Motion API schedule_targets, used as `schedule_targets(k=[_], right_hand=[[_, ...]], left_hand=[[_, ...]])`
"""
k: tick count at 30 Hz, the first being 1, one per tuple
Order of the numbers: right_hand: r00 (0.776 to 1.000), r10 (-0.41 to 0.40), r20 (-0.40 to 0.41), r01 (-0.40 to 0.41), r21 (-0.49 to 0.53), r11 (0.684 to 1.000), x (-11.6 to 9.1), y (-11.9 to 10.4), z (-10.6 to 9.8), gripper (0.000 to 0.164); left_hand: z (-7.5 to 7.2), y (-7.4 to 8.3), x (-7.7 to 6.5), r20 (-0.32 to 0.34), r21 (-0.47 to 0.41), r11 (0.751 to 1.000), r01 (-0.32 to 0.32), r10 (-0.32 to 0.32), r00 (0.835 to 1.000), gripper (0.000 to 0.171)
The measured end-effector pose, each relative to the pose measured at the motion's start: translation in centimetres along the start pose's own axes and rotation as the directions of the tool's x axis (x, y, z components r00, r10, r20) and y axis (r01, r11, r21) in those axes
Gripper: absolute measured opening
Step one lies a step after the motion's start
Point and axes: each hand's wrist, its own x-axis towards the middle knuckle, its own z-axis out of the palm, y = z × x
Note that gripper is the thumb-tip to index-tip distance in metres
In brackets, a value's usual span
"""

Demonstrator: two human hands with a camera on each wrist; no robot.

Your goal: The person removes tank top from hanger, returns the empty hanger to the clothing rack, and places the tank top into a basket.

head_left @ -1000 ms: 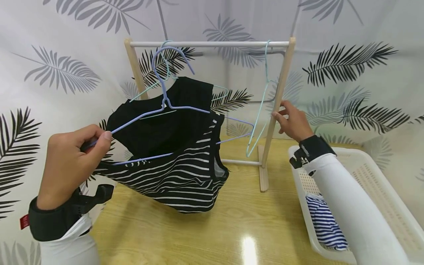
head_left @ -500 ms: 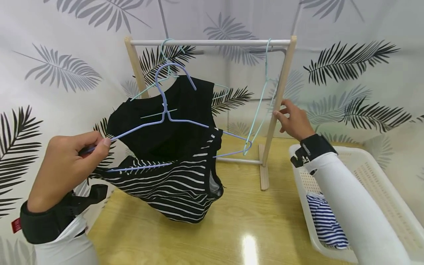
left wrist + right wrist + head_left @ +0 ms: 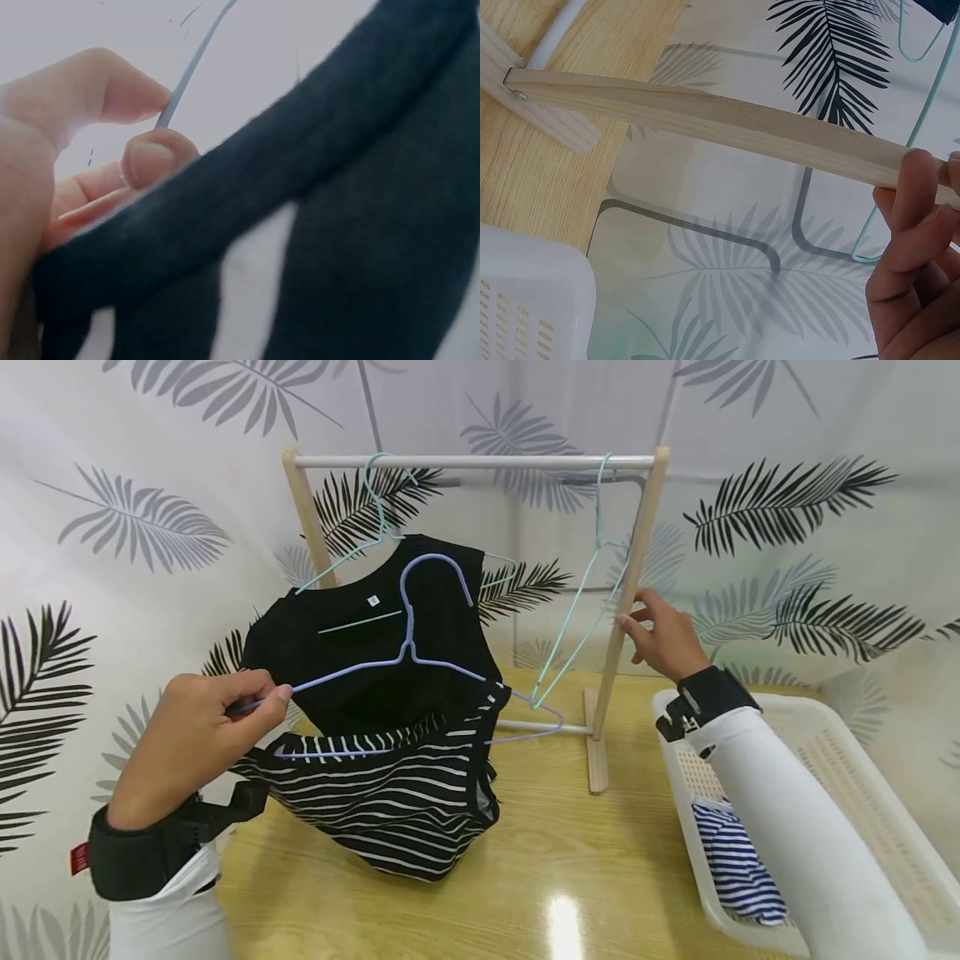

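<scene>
My left hand (image 3: 213,735) pinches the left arm of a lavender wire hanger (image 3: 409,627) between thumb and fingers. A black tank top with white stripes (image 3: 390,810) droops from this hanger, its neckline below the hanger's shoulders. In the left wrist view the tank top's dark edging (image 3: 247,165) crosses close in front of the fingers. The hanger's hook stands free, below the rail. At the right, my right hand (image 3: 665,635) grips the wooden post (image 3: 628,585) of a small clothes rack; the right wrist view shows fingers curled around the post (image 3: 727,124).
A black sleeveless top (image 3: 330,618) hangs from the rail (image 3: 480,462) on a mint hanger behind the striped one. A bare mint hanger (image 3: 598,510) hangs near the right post. The white basket (image 3: 678,785) at the right holds a blue-striped cloth (image 3: 738,868).
The lavender hanger and striped tank top have come down and shifted right with my left hand. The bare mint hanger's lower end has swung left. My right hand stays on the post.
</scene>
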Motion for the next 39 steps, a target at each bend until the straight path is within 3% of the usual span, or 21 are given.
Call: schedule_targets(k=[7,16,24,30,39], right_hand=[[1.0,0.018,0.014,-0.018,0.006,1.0,-0.1,0.0,0.1,0.037],[0.999,0.033,0.017,-0.034,0.013,0.999,0.0,0.0,-0.3,0.035],[0.999,0.041,0.026,-0.042,0.02,0.999,0.1,-0.1,-0.5,0.035],[0.998,0.04,0.042,-0.04,0.01,0.999,0.3,0.2,-0.4,0.037],[0.998,0.037,0.057,-0.038,0.016,0.999,0.3,0.1,-0.8,0.041]], left_hand=[[1.9,0.7,0.4,0.089,-0.097,0.995,-0.031,0.039,0.995,0.03],[4.3,1.3,1.7,0.094,-0.194,0.978,-0.077,0.096,0.991,0.033],[6.5,2.6,2.8,0.093,-0.335,0.933,-0.135,0.175,0.98,0.027],[7.3,3.9,3.4,0.083,-0.422,0.888,-0.181,0.236,0.968,0.028],[9.1,5.4,4.1,0.085,-0.495,0.843,-0.212,0.29,0.953,0.027]])
